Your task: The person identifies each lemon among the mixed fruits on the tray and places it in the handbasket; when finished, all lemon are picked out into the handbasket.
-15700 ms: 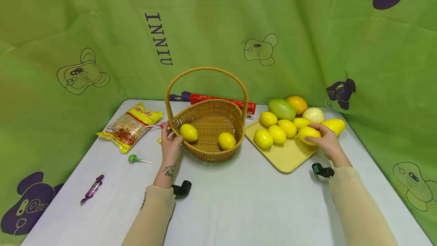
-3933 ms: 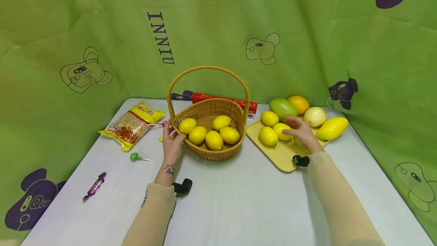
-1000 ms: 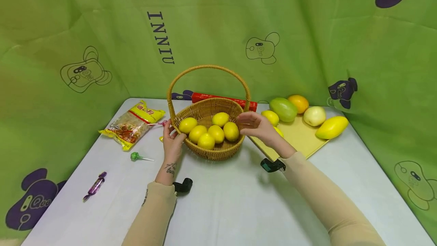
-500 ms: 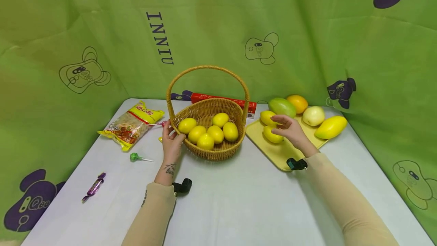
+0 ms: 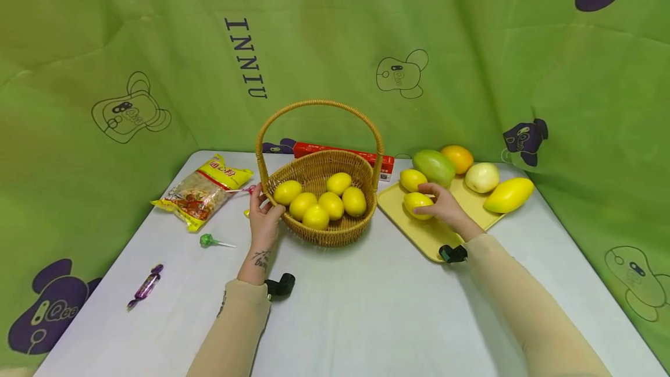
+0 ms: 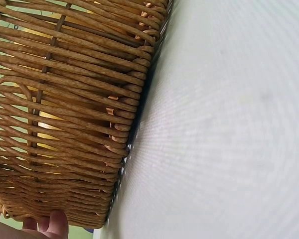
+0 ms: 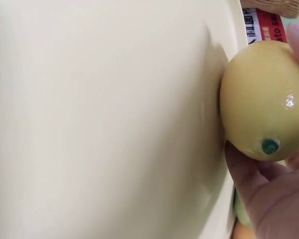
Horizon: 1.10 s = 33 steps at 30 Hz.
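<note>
With thumb and fingers at its left rim, my left hand (image 5: pixel 264 223) holds the wicker basket (image 5: pixel 327 239). Several lemons lie inside, among them a front lemon (image 5: pixel 316 217). On the yellow tray (image 5: pixel 439 243) to the right, my right hand (image 5: pixel 445 208) grips a lemon (image 5: pixel 416 205) between thumb and fingers. The right wrist view shows this lemon (image 7: pixel 264 99) low over the tray, its green tip facing the camera. Just behind it sits another lemon (image 5: pixel 412 180). In the left wrist view my fingertips (image 6: pixel 58 222) press against the basket's woven side (image 6: pixel 74 114).
Around the tray's back and right are a green mango (image 5: pixel 434 168), an orange fruit (image 5: pixel 458 159), a pale round fruit (image 5: pixel 482 178) and a yellow mango (image 5: pixel 509 195). Behind the basket lies a red box (image 5: pixel 387 164). Leftward are a food bag (image 5: pixel 204 191), green lollipop (image 5: pixel 208 240) and purple candy (image 5: pixel 145 287).
Several lemons have moved from tray to basket since the oldest frame. In the last second my right hand moved from the basket back to the tray and closed around a lemon. My left hand stayed.
</note>
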Motion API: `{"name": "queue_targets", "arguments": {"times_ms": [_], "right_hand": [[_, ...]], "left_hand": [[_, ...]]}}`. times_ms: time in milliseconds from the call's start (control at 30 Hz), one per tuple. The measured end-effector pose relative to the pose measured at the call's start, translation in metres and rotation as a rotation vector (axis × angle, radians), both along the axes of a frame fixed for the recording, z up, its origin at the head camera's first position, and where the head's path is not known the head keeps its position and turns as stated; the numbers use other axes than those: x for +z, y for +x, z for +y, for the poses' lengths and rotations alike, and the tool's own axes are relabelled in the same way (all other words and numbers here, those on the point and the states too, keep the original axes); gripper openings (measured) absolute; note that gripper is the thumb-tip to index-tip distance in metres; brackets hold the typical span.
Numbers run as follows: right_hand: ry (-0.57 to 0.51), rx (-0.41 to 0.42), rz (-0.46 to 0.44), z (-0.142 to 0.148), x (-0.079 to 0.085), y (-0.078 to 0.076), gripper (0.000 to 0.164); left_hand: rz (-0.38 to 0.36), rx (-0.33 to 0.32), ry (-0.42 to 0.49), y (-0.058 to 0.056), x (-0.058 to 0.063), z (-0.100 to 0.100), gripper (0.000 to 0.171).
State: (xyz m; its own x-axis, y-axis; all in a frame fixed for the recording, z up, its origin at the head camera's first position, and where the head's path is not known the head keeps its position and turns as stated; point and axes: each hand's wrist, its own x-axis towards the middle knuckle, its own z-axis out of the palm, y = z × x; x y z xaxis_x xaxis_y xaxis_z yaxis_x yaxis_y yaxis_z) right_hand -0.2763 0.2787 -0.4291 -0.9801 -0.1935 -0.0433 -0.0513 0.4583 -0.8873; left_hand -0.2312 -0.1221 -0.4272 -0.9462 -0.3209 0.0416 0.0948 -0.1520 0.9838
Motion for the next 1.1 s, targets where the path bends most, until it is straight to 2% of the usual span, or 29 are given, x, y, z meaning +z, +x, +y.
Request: {"name": "queue_targets", "arguments": {"times_ms": [167, 300, 367, 433, 533, 633, 767, 900, 1100], "right_hand": [[0.003, -0.004, 0.008, -0.001, -0.004, -0.002, 0.067], [-0.007, -0.004, 0.015, 0.001, -0.001, 0.001, 0.062], [-0.044, 0.005, 0.019, 0.001, 0.003, 0.004, 0.058], [-0.125, 0.026, 0.024, -0.001, 0.008, 0.007, 0.054], [-0.301, 0.094, 0.032, -0.008, 0.018, 0.012, 0.044], [-0.455, 0.2, 0.046, -0.018, 0.028, 0.018, 0.04], [-0.565, 0.362, 0.069, -0.04, 0.039, 0.025, 0.042], [-0.576, 0.457, 0.057, -0.066, 0.048, 0.027, 0.043], [-0.491, 0.461, 0.073, -0.115, 0.07, 0.016, 0.045]], "left_hand": [[0.003, 0.007, 0.005, 0.0, -0.001, 0.001, 0.078], [0.0, 0.007, 0.007, 0.0, -0.002, 0.0, 0.078], [-0.002, 0.004, 0.005, -0.001, -0.002, 0.0, 0.078], [-0.004, 0.002, 0.002, -0.001, -0.001, 0.0, 0.077], [-0.006, 0.003, 0.002, -0.001, -0.001, 0.0, 0.077], [-0.01, 0.003, 0.001, 0.0, 0.0, 0.0, 0.078], [-0.015, 0.005, -0.001, 0.0, 0.001, 0.0, 0.078], [-0.021, 0.004, 0.007, 0.0, 0.0, 0.0, 0.078], [-0.014, 0.008, 0.007, 0.0, 0.0, 0.0, 0.078]]}}
